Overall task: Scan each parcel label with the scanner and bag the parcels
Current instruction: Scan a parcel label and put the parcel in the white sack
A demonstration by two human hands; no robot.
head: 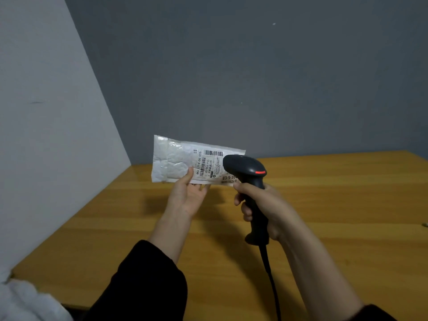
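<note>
— What is at your far left?

— A heap of white material [25,302] at the corner of the wooden table [335,205], below the pale wall [46,112].

— And your left hand [188,195]?

— You pinch the lower edge of the white padded parcel [176,161] between thumb and fingers, holding it up above the table with its printed label [212,165] facing you.

— Then the right?

— Your right hand [261,209] is wrapped tight around the handle of the black scanner [249,179]. Its head sits just in front of the label's right end, covering part of it. Its cable [269,281] hangs down towards you.
</note>
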